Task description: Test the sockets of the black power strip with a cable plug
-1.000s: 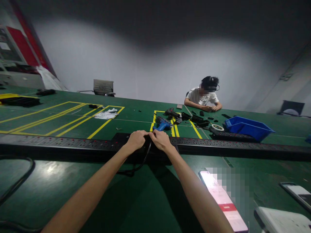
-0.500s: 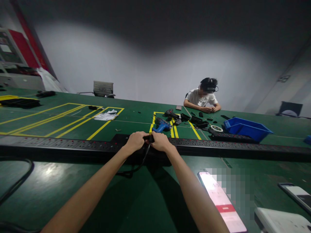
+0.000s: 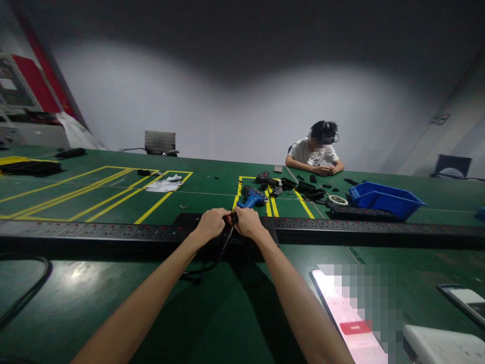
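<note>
My left hand [image 3: 210,224] and my right hand [image 3: 248,222] meet over the middle of a long black power strip [image 3: 151,232] lined with sockets and small red marks. Both are closed around the end of a black cable [image 3: 226,247], which hangs down between them and bends left onto the table. What sits at the cable's end is mostly hidden by my fingers. Just beyond my right hand lies a blue cordless drill [image 3: 254,197], with a second, dark drill [image 3: 266,178] behind it.
The green table [image 3: 212,323] carries a lit phone [image 3: 350,313], a second phone [image 3: 464,301] and a white box-like item [image 3: 443,344] at right. A blue bin [image 3: 384,199], tape roll [image 3: 338,200] and black parts lie farther back. A person [image 3: 316,151] sits across. A thick cable [image 3: 41,275] loops at left.
Both hands stay together at the cable end, with only slight shifts of the fingers. The whole view has moved a little; the things on the table keep their places.
</note>
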Available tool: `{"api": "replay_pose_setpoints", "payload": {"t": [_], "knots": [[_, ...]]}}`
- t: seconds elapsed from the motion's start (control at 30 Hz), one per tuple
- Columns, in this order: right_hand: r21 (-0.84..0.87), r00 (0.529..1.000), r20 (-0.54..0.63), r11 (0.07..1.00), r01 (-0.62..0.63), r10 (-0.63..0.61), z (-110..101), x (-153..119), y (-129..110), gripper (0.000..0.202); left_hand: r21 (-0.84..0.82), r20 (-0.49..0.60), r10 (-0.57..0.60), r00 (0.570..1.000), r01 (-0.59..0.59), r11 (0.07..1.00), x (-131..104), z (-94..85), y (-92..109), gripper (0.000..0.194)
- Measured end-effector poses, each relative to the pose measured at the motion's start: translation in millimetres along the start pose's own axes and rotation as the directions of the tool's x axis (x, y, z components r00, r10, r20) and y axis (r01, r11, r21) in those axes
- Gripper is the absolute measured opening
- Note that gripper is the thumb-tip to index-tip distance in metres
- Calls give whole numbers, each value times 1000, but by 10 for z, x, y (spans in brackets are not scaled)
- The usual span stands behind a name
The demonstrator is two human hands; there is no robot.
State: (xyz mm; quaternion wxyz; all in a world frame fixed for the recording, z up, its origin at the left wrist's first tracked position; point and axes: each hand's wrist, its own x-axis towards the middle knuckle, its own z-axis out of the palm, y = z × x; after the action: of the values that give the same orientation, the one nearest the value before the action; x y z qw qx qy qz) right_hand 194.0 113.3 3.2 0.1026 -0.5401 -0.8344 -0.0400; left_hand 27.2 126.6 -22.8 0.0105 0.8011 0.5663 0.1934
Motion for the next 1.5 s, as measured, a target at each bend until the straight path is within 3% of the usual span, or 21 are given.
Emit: {"api": "replay_pose_setpoints", "payload": {"t": [0.63,0.9,1.2,1.5], "knots": [[28,998,-56,999,-21,23,14,-39,-54,31,-7,14,-1,1000,1,1000,-7,-38,20,45],[34,998,-25,997,-62,63,18,-44,-85,31,-10,21,-16,1000,16,1000,-16,-62,49,45],[10,999,-41,1000,17,-17,-8,-55,-25,35,-30,36,1,999,0,1000,-30,-116,65,43],[26,998,-41,998,-54,55,42,-31,-73,29,-19,21,-9,1000,9,1000,-26,-71,51,46]]}}
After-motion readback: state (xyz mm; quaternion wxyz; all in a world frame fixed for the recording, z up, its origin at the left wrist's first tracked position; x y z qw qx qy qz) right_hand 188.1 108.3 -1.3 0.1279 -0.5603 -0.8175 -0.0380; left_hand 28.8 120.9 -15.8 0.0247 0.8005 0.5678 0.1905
